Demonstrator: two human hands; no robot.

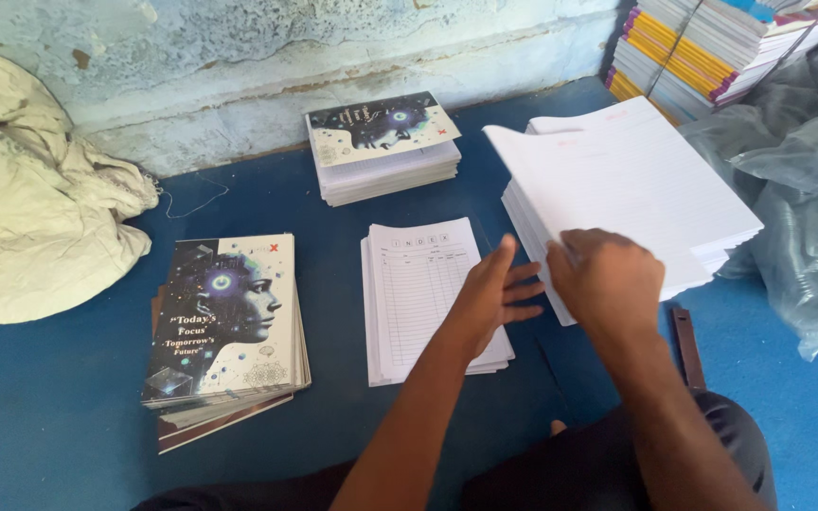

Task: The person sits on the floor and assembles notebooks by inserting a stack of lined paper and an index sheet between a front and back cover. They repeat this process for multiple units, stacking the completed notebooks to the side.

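Figure: paper stacks laid out on a blue floor covering (59,407), seen from above, with the pale plastered wall (239,66) at the far edge. The covering carries every pile within arm's reach of the seated person, whose dark-clad knee shows at the bottom edge.

A crumpled cream cloth (40,199) lies at the left, well apart from the paper. At the upper right, a tall heap of bound books with coloured spines (702,52) stands against the wall beside grey plastic wrapping (797,189).

The stack of ruled sheets (627,180) sits to the right of centre, its upper leaves lifted and fanned, probably so that a batch can be separated. The right hand (608,284) rests on its near edge with fingers curled over the leaves; whether the grip pinches any of them cannot be told. The left hand (494,298) lies flat and open, holding nothing, its palm over the right edge of the index-sheet pile (418,293), fingertips reaching toward the ruled stack, apparently steadying it.

Printed covers with a face design form a pile (224,322) at the left; a second covered pile (381,142) lies near the wall. A dark strip (688,345) lies beside the right forearm.
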